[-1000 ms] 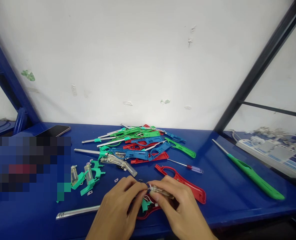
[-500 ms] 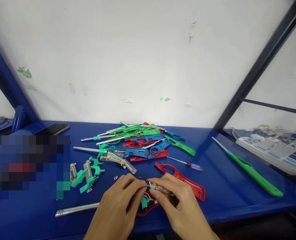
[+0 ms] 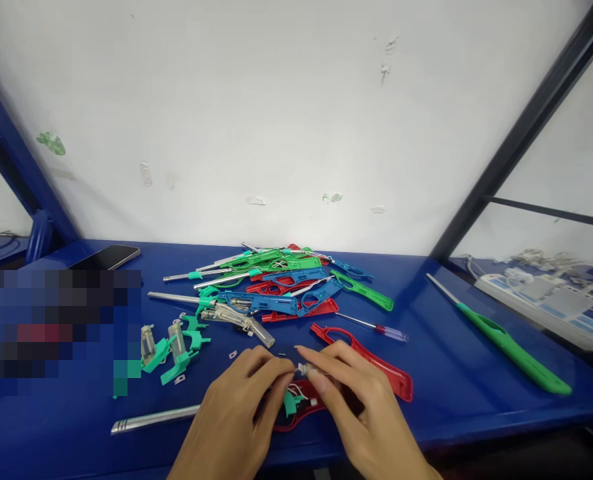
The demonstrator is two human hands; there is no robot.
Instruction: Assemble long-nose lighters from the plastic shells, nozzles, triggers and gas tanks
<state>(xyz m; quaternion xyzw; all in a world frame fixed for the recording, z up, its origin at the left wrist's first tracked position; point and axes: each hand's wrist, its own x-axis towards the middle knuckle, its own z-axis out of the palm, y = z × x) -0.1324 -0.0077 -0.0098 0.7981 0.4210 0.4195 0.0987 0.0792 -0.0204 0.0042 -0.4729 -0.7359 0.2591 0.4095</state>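
Near the front of the blue table, my right hand [image 3: 361, 400] is closed around a clear lighter fuel tank [image 3: 305, 369]. Only the tank's end, with a small white clip, shows past the fingertips. My left hand [image 3: 243, 400] pinches right at that end; what lies between its thumb and finger is too small to make out. Beneath both hands lies an open red lighter shell [image 3: 287, 427], holding a green trigger part [image 3: 291, 403] and white wires. A metal lighter tube [image 3: 151, 420] sticks out leftward from under my left hand. Behind my right hand rests another red shell half [image 3: 383, 369].
A pile of green, blue and red lighter parts [image 3: 276, 280] lies at the back. A screwdriver [image 3: 392, 333] is right of it. Green trigger parts with tanks [image 3: 179, 347] lie left. A whole green lighter [image 3: 516, 353] and power strip [image 3: 536, 303] are at right; a phone [image 3: 111, 257] lies back left.
My right hand has shifted its fingers forward over the fuel tank, so less of the tank shows. More of the red shell is visible below. My left hand keeps its pinch.
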